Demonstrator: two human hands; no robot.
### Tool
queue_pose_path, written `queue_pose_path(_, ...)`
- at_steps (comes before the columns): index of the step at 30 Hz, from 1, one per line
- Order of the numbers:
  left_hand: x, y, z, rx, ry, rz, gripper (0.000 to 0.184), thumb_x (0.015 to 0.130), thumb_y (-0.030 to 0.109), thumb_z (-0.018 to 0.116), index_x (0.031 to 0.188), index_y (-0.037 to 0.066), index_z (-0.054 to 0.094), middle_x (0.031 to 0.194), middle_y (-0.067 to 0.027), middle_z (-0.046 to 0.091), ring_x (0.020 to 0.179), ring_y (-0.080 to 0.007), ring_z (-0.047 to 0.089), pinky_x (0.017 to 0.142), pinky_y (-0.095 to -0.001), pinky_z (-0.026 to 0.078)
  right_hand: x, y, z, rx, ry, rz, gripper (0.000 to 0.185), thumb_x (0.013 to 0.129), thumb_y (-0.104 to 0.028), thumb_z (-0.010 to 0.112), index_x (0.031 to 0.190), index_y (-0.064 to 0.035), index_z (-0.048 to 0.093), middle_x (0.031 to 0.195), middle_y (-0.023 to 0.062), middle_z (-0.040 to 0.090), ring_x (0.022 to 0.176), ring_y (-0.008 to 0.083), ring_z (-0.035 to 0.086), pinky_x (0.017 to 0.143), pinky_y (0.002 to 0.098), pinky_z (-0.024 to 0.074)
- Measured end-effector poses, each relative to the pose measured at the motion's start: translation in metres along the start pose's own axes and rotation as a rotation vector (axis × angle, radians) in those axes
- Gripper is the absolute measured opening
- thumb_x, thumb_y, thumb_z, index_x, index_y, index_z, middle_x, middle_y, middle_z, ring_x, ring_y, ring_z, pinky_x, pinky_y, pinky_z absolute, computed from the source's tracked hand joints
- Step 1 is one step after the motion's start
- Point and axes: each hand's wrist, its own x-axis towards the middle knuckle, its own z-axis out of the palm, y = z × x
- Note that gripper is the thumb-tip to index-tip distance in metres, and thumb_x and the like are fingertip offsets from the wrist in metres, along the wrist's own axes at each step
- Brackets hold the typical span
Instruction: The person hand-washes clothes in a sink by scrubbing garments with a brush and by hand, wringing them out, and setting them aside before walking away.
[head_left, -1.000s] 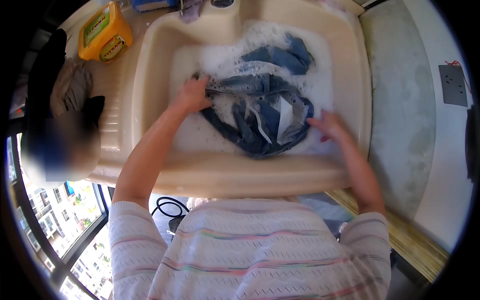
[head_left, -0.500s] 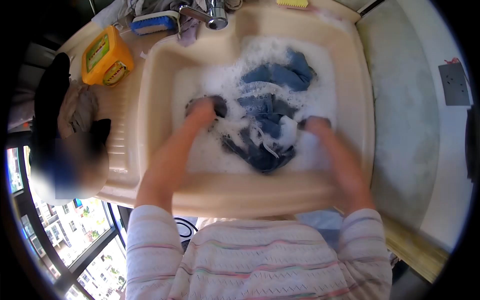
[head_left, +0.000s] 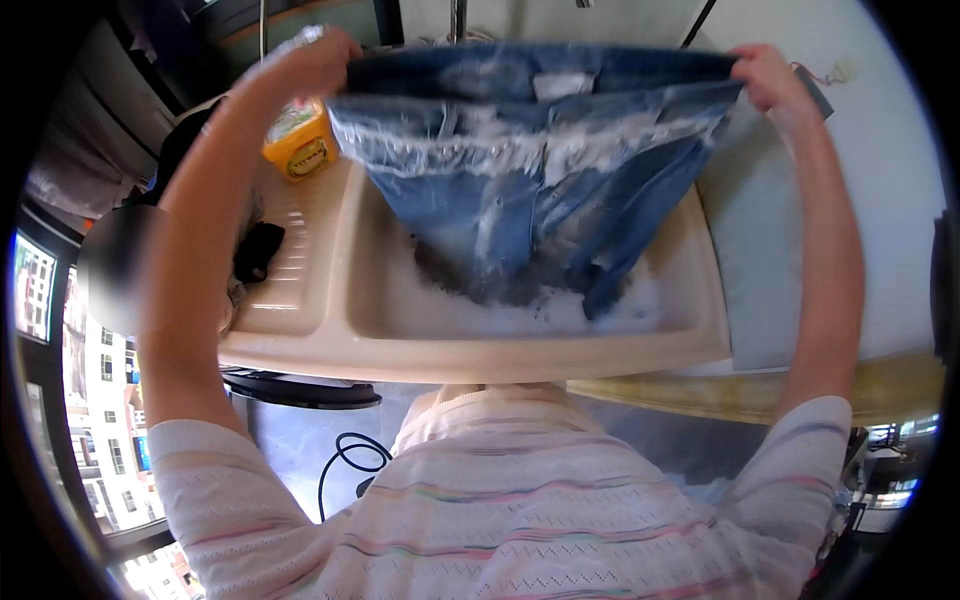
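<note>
The person wears a lightweight knitted top (head_left: 560, 510), off-white in base colour; narrow horizontal bands in pink, pale green and muted mauve cross the torso at intervals, each slightly wavy along its length; between the bands run rows of small slanted stitch marks and zigzag openwork; the left sleeve (head_left: 225, 490) and right sleeve (head_left: 790, 475) are short, loose-fitting and of matching striped knit, each terminating in a plain pale edge above the forearm; at the waist, a cream ribbed band (head_left: 490, 402) is visible; forearms, left hand (head_left: 315, 62) and right hand (head_left: 772, 80) are bare.
</note>
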Motion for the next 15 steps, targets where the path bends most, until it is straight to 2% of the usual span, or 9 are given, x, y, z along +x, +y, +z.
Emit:
queue_pose_path(2, -0.023, 0.008, -0.051, 0.023, 0.196, 0.047, 0.036, 0.070, 0.001, 0.054, 0.106, 0.008, 0.056, 0.065, -0.0100, 0.054, 0.045, -0.0189, 0.054, 0.031, -0.0301, 0.042, 0.016, -0.025, -0.050, -0.074, -0.003, -0.089, 0.026, 0.073, -0.017, 0.055, 0.094, -0.0032, 0.058, 0.047, -0.0031, 0.042, 0.033, 0.0067, 0.036, 0.031, 0.0231, 0.0268)
queue_pose_path(3, -0.008, -0.019, -0.075, 0.081, 0.300, 0.085, 0.035, 0.074, 0.009, 0.059, 0.108, 0.009, 0.056, 0.058, -0.0069, 0.053, 0.041, -0.0157, 0.051, 0.031, -0.0280, 0.041, 0.007, -0.052, -0.065, -0.123, 0.121, -0.073, 0.026, 0.070, -0.018, 0.057, 0.091, -0.0025, 0.059, 0.053, 0.0014, 0.049, 0.041, 0.0128, 0.043, 0.038, 0.0271, 0.0334)
queue_pose_path(5, -0.037, 0.001, -0.124, 0.010, 0.354, 0.043, 0.017, 0.078, 0.009, 0.054, 0.092, 0.001, 0.059, 0.060, -0.0118, 0.056, 0.050, -0.0191, 0.057, 0.038, -0.0321, 0.046, -0.015, -0.096, -0.083, -0.213, 0.365, -0.034, 0.026, 0.066, -0.019, 0.061, 0.085, -0.0011, 0.062, 0.066, 0.0104, 0.062, 0.056, 0.0249, 0.059, 0.053, 0.0351, 0.0468)
queue_pose_path(8, -0.060, 0.036, -0.129, -0.121, 0.405, -0.061, 0.015, 0.080, 0.008, 0.050, 0.083, -0.003, 0.060, 0.061, -0.0126, 0.058, 0.053, -0.0205, 0.059, 0.042, -0.0331, 0.048, 0.017, -0.074, -0.116, 0.083, 0.496, -0.112, 0.027, 0.069, -0.017, 0.056, 0.090, -0.0037, 0.064, 0.075, 0.0159, 0.065, 0.062, 0.0339, 0.062, 0.056, 0.0404, 0.0490)
queue_pose_path(9, -0.065, 0.041, -0.122, -0.170, 0.413, -0.108, 0.014, 0.080, 0.007, 0.050, 0.083, -0.002, 0.060, 0.060, -0.0118, 0.058, 0.053, -0.0204, 0.058, 0.042, -0.0326, 0.048, 0.019, -0.063, -0.099, 0.142, 0.535, -0.258, 0.025, 0.075, -0.025, 0.059, 0.089, -0.0040, 0.056, 0.046, -0.0013, 0.043, 0.035, 0.0079, 0.040, 0.033, 0.0235, 0.0312)
queue_pose_path(11, -0.009, 0.002, -0.061, -0.254, 0.030, 0.044, 0.026, 0.081, 0.024, 0.052, 0.095, 0.005, 0.062, 0.047, -0.0052, 0.044, 0.037, -0.0158, 0.050, 0.031, -0.0288, 0.041, -0.010, -0.039, -0.046, 0.107, 0.317, -0.198, 0.017, 0.077, -0.022, 0.057, 0.082, -0.0052, 0.056, 0.049, -0.0008, 0.044, 0.036, 0.0077, 0.041, 0.034, 0.0225, 0.0322)
queue_pose_path(12, -0.026, 0.014, -0.018, -0.042, 0.276, 0.325, 0.026, 0.079, 0.023, 0.056, 0.093, 0.002, 0.061, 0.047, -0.0057, 0.045, 0.036, -0.0161, 0.048, 0.033, -0.0283, 0.040, -0.030, -0.032, -0.015, 0.083, 0.209, -0.169, 0.014, 0.078, -0.020, 0.056, 0.078, -0.0059, 0.056, 0.050, -0.0006, 0.044, 0.037, 0.0076, 0.042, 0.035, 0.0220, 0.0326)
queue_pose_path(13, -0.037, 0.021, -0.001, -0.258, 0.110, 0.187, 0.027, 0.073, 0.017, 0.059, 0.096, 0.002, 0.061, 0.051, -0.0089, 0.051, 0.036, -0.0175, 0.049, 0.033, -0.0292, 0.041, -0.017, -0.005, -0.014, 0.198, 0.112, -0.036, 0.012, 0.076, -0.014, 0.052, 0.077, -0.0045, 0.059, 0.050, -0.0004, 0.046, 0.036, 0.0078, 0.041, 0.034, 0.0222, 0.0333)
queue_pose_path(15, -0.032, 0.007, 0.026, -0.336, -0.089, 0.106, 0.034, 0.068, 0.005, 0.054, 0.101, 0.004, 0.061, 0.057, -0.0106, 0.056, 0.038, -0.0173, 0.049, 0.032, -0.0315, 0.042, -0.018, 0.036, 0.010, -0.076, 0.096, 0.021, 0.023, 0.070, -0.006, 0.049, 0.089, 0.0008, 0.061, 0.054, 0.0033, 0.049, 0.037, 0.0121, 0.045, 0.033, 0.0279, 0.0376)
